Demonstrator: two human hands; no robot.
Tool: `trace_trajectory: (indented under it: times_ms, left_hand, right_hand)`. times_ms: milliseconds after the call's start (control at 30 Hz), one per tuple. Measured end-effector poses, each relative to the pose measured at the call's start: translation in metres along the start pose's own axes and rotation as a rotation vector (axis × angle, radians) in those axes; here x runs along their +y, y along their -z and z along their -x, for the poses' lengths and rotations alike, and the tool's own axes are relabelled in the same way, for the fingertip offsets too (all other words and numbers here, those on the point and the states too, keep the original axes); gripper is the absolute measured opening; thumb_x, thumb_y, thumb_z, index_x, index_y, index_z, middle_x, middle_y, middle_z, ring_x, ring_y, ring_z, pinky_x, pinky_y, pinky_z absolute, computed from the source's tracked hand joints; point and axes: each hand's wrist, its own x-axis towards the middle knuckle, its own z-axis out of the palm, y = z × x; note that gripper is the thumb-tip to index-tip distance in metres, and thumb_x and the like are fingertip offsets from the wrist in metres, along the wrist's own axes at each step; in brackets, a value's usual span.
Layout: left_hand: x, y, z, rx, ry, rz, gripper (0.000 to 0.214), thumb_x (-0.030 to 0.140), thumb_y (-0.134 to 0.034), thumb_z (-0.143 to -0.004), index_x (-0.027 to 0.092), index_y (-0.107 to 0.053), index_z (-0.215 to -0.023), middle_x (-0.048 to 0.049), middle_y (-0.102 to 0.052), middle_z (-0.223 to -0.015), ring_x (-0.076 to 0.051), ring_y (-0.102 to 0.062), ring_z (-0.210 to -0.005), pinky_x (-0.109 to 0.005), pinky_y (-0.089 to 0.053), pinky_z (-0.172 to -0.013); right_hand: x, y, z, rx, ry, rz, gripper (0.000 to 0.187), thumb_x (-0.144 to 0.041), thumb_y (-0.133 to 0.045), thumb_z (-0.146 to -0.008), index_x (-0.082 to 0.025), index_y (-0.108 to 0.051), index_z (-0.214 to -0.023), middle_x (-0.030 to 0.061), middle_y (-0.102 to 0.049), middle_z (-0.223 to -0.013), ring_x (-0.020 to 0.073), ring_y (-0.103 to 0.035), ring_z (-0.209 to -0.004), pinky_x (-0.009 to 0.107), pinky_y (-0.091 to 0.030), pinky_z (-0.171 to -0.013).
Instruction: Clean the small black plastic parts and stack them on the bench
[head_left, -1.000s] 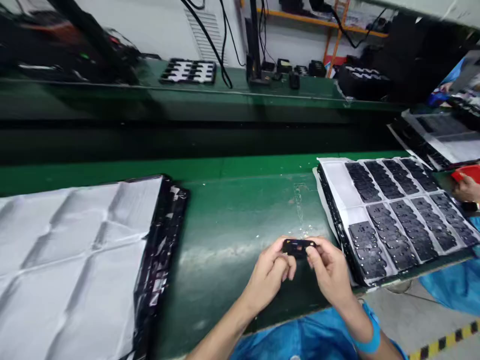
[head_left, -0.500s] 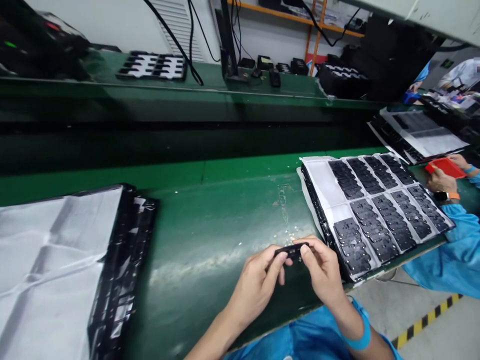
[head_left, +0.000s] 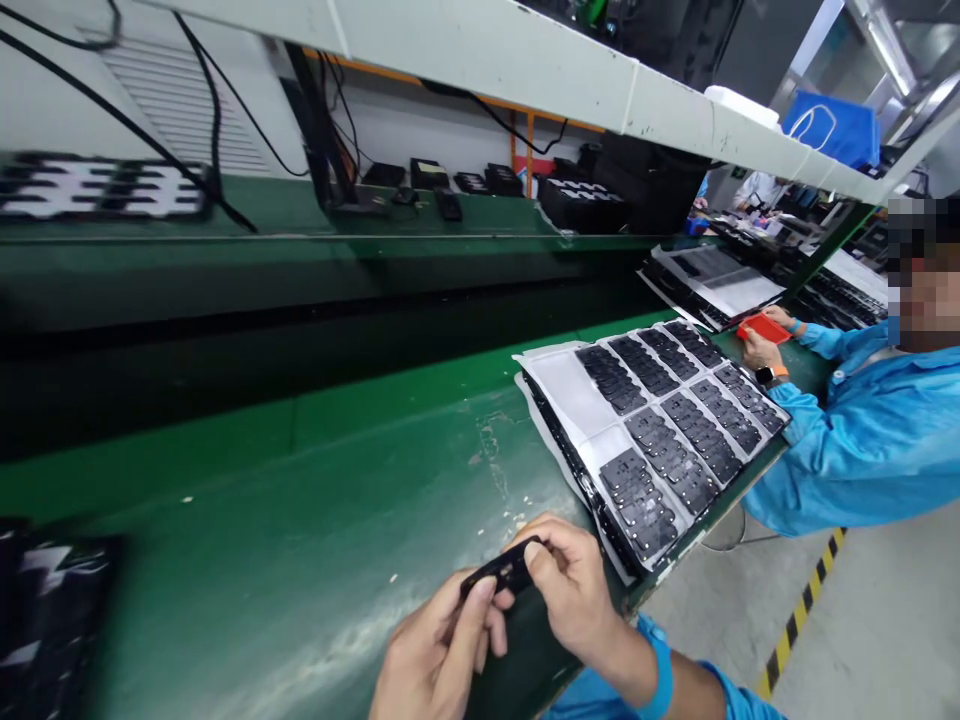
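A small flat black plastic part with little holes is held between my two hands, above the green bench near its front edge. My left hand pinches its left end between thumb and fingers. At the other end, my right hand grips it, thumb on top. Just right of my hands lies a stack of trays with a white liner, on which similar black parts are laid in rows. The fingers partly cover the held part, so its exact kind is unclear.
A co-worker in a blue smock sits to the right, holding a red box. A black tray stack stands at the left. Overhead runs a white shelf beam. Behind lie more trays and small black devices.
My view has swung to the right, so the co-worker and the shelf beam show more and the left stack less. Both hands still hold the part, now tilted with its right end higher.
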Motion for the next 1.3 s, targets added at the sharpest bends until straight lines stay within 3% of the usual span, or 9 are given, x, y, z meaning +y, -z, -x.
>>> trace_trajectory:
  times_ms: [200, 500, 667, 800, 900, 1000, 1067, 1167, 1300]
  left_hand:
    - [0.007, -0.003, 0.002, -0.005, 0.133, 0.122, 0.043, 0.053, -0.053, -0.104, 0.018, -0.067, -0.084, 0.0003, -0.066, -0.054, -0.014, -0.059, -0.044, -0.022, -0.048, -0.047]
    - [0.009, 0.000, -0.002, -0.017, 0.280, 0.200, 0.043, 0.056, -0.053, -0.102, 0.018, -0.063, -0.086, 0.0024, -0.062, -0.056, -0.012, -0.054, -0.044, -0.022, -0.044, -0.048]
    - [0.007, 0.004, -0.002, -0.083, 0.282, 0.186, 0.040, 0.052, -0.045, -0.106, 0.020, -0.059, -0.088, 0.0039, -0.060, -0.054, -0.012, -0.051, -0.044, -0.022, -0.041, -0.049]
    - [0.014, 0.006, -0.003, -0.080, 0.254, 0.162, 0.035, 0.043, -0.039, -0.107, 0.021, -0.055, -0.084, 0.0043, -0.059, -0.054, -0.013, -0.051, -0.046, -0.024, -0.041, -0.052]
    - [0.017, 0.004, -0.004, -0.010, 0.252, 0.122, 0.037, 0.042, -0.038, -0.107, 0.023, -0.052, -0.079, 0.0057, -0.055, -0.051, -0.012, -0.049, -0.045, -0.023, -0.038, -0.051]
    - [0.015, 0.002, -0.004, 0.037, 0.248, 0.113, 0.039, 0.045, -0.039, -0.107, 0.024, -0.050, -0.076, 0.0064, -0.054, -0.050, -0.012, -0.048, -0.043, -0.023, -0.037, -0.050]
    - [0.011, 0.001, -0.003, 0.056, 0.235, 0.104, 0.040, 0.047, -0.041, -0.106, 0.024, -0.050, -0.075, 0.0064, -0.053, -0.049, -0.012, -0.047, -0.042, -0.023, -0.036, -0.048]
    - [0.004, 0.004, -0.003, 0.093, 0.206, 0.034, 0.041, 0.047, -0.043, -0.105, 0.023, -0.054, -0.073, 0.0047, -0.055, -0.052, -0.012, -0.049, -0.045, -0.023, -0.037, -0.048]
    - [0.001, 0.011, -0.005, 0.118, 0.161, -0.035, 0.031, 0.046, -0.053, -0.101, 0.019, -0.065, -0.093, 0.0039, -0.061, -0.057, -0.013, -0.052, -0.048, -0.023, -0.040, -0.049]
  right_hand:
    - [0.001, 0.000, 0.001, -0.051, -0.037, 0.016, 0.026, -0.022, -0.056, -0.099, -0.020, -0.076, -0.084, 0.0040, -0.071, -0.082, 0.0192, -0.068, -0.079, 0.028, -0.051, -0.073]
    - [0.004, 0.009, 0.002, -0.215, -0.129, -0.083, 0.019, -0.020, -0.055, -0.100, -0.020, -0.074, -0.104, 0.0055, -0.069, -0.100, 0.0201, -0.066, -0.091, 0.030, -0.054, -0.086]
    - [0.003, 0.017, -0.002, -0.286, -0.183, -0.024, 0.019, -0.019, -0.052, -0.099, -0.020, -0.071, -0.097, 0.0016, -0.061, -0.087, 0.0159, -0.059, -0.073, 0.026, -0.050, -0.068]
    - [0.007, 0.022, 0.000, -0.340, -0.175, 0.078, 0.026, -0.007, -0.047, -0.087, -0.020, -0.070, -0.091, 0.0007, -0.060, -0.079, 0.0165, -0.058, -0.068, 0.026, -0.049, -0.063]
    - [0.005, 0.027, 0.001, -0.344, -0.089, 0.212, 0.041, -0.001, -0.045, -0.081, -0.021, -0.075, -0.103, 0.0062, -0.069, -0.099, 0.0223, -0.068, -0.094, 0.032, -0.055, -0.086]
    - [-0.003, 0.030, 0.000, -0.297, -0.035, 0.307, 0.048, -0.003, -0.049, -0.087, -0.024, -0.075, -0.121, 0.0094, -0.069, -0.127, 0.0263, -0.064, -0.124, 0.039, -0.050, -0.109]
    - [-0.009, 0.028, 0.002, -0.291, -0.049, 0.284, 0.040, -0.010, -0.054, -0.094, -0.024, -0.073, -0.126, 0.0094, -0.070, -0.127, 0.0253, -0.067, -0.118, 0.036, -0.055, -0.100]
    - [-0.014, 0.018, 0.005, -0.323, -0.074, 0.230, 0.029, -0.016, -0.055, -0.100, -0.021, -0.075, -0.120, 0.0062, -0.075, -0.105, 0.0210, -0.071, -0.092, 0.030, -0.057, -0.081]
    - [-0.012, 0.007, 0.006, -0.311, -0.044, 0.272, 0.028, -0.015, -0.051, -0.102, -0.021, -0.077, -0.111, 0.0055, -0.075, -0.095, 0.0212, -0.069, -0.088, 0.031, -0.055, -0.080]
